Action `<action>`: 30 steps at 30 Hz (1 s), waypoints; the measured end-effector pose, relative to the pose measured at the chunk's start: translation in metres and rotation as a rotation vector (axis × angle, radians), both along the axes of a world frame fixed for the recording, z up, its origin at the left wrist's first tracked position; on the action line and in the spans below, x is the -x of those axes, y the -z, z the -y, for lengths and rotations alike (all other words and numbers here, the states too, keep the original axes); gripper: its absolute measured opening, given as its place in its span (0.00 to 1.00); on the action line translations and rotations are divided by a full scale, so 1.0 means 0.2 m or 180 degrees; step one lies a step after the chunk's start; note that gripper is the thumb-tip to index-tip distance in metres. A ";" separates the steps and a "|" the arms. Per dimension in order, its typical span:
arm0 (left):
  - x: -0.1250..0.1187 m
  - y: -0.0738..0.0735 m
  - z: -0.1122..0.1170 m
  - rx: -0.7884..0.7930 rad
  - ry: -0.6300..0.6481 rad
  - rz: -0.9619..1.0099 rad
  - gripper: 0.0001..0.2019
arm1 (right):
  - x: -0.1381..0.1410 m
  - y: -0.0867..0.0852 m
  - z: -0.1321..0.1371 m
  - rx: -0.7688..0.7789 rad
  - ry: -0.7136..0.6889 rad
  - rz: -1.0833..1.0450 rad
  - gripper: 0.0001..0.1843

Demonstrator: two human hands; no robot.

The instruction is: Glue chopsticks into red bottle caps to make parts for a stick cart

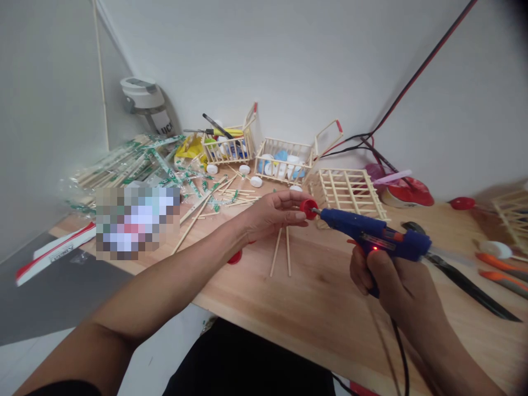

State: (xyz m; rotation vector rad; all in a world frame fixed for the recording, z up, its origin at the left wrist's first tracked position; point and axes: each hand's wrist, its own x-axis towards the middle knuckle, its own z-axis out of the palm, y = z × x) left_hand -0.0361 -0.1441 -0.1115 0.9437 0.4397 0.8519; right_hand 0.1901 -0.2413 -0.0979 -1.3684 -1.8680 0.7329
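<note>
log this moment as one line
left hand: holds red cap; right hand: grips glue gun; nozzle: at cap; sticks: on table

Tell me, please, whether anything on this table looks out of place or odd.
Loose sticks lie scattered at odd angles left of centre, beside crumpled wrappers, which looks untidy. A mosaic patch hides something further left. The glue gun and red cap show no visible damage.

We count two hands [284, 212] [394, 283], one glue gun [355, 223] toward three o'clock, at least two red caps [306, 208] [235, 257], one jug [142, 98] at ten, two carts [229, 160] [284, 177] around twelve with four white wheels [212, 169] [244, 169] [256, 181] [296, 188] showing, and two sticks [276, 252] [288, 252] between five and six.
</note>
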 end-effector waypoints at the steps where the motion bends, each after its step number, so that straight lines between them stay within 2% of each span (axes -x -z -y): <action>1: 0.00 0.00 0.00 0.0003 -0.0004 0.0000 0.20 | 0.00 0.00 0.00 0.0047 -0.0046 0.0011 0.27; 10: 0.00 0.01 0.00 0.0013 -0.0018 0.0020 0.19 | -0.02 0.01 0.00 0.0206 -0.0150 0.0039 0.27; 30: 0.00 0.02 -0.02 0.0028 -0.0004 -0.0051 0.19 | -0.03 0.01 0.00 0.0178 -0.0088 0.0097 0.28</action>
